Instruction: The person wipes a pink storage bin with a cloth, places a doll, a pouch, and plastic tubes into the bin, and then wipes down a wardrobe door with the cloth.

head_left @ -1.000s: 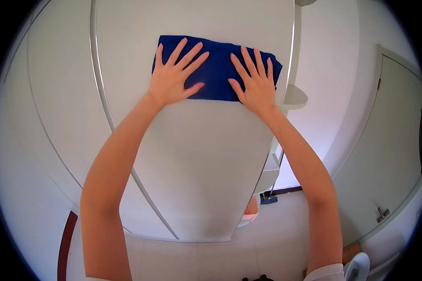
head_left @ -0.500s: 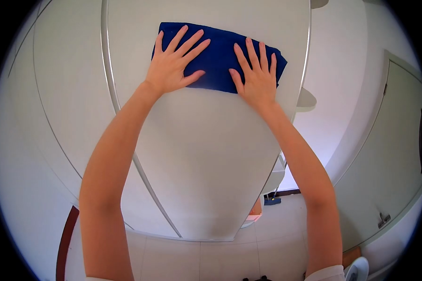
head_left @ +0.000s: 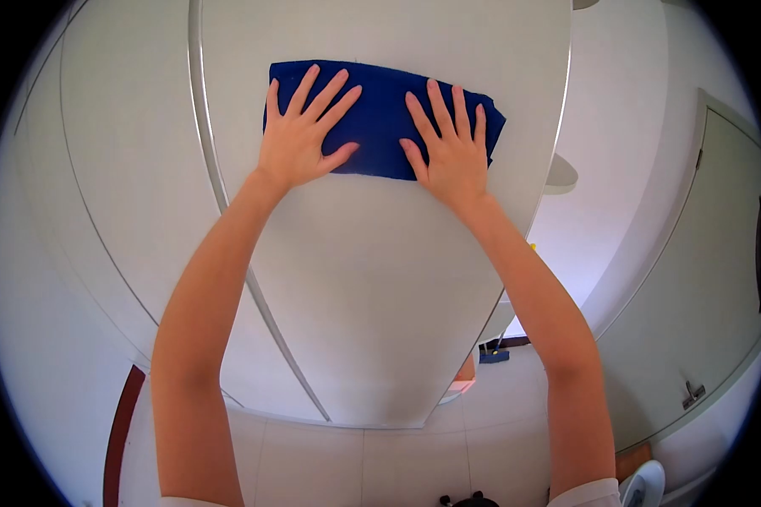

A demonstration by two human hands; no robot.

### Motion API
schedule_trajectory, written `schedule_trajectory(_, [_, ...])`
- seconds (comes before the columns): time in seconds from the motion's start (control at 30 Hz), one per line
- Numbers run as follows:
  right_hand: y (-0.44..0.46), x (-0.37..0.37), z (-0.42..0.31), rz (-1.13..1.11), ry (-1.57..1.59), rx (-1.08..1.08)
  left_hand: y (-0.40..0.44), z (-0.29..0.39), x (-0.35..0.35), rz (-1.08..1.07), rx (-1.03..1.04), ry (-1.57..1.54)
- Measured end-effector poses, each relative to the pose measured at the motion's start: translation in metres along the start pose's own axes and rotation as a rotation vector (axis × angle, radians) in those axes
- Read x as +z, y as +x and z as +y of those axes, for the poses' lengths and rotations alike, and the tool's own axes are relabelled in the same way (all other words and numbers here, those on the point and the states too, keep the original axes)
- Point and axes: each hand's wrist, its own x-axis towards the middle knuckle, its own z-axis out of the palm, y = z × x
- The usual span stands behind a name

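A dark blue cloth lies flat against the upright pale panel of a cabinet. On its left part my left hand presses with fingers spread and thumb pointing right. My right hand rests on the cloth's right part, fingers also spread and pointing up. Both palms sit near the cloth's lower edge, and a stretch of cloth shows between the hands. Each arm reaches up from the bottom of the view.
A metal strip runs down the panel's left side. To the right are rounded shelves and a door with a handle. Below, the tiled floor holds a pink-orange container near the cabinet's foot.
Both hands and the cloth have shifted slightly down and to the left in the view. The hands keep their spread shape on the cloth.
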Motion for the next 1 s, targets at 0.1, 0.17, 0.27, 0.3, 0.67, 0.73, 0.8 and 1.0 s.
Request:
schedule_trajectory(0.1, [0.0,-0.001,0.0,-0.024,0.013,-0.004,0.0,0.0,-0.001,-0.017,-0.003,-0.011])
schedule_trajectory(0.17, [-0.001,-0.003,-0.001,-0.038,0.024,-0.004,-0.001,0.0,-0.003,-0.02,0.001,-0.012])
schedule_trajectory(0.27, [-0.003,-0.005,-0.001,-0.058,0.028,-0.007,-0.002,0.002,-0.003,-0.04,0.0,-0.023])
schedule_trajectory(0.3, [-0.003,-0.005,0.0,-0.057,0.029,-0.006,-0.002,0.003,-0.004,-0.041,0.001,-0.021])
schedule_trajectory(0.67, [-0.008,-0.007,0.0,-0.126,0.054,-0.003,0.001,0.0,-0.004,-0.091,0.028,-0.056])
schedule_trajectory(0.73, [-0.008,-0.007,0.001,-0.126,0.053,-0.004,0.003,-0.001,-0.004,-0.1,0.037,-0.059])
schedule_trajectory(0.8, [-0.009,-0.007,0.002,-0.128,0.051,-0.005,0.003,-0.001,-0.003,-0.119,0.044,-0.066])
schedule_trajectory(1.0, [-0.009,-0.011,0.002,-0.14,0.037,-0.032,0.001,-0.006,-0.007,-0.134,0.11,-0.091])
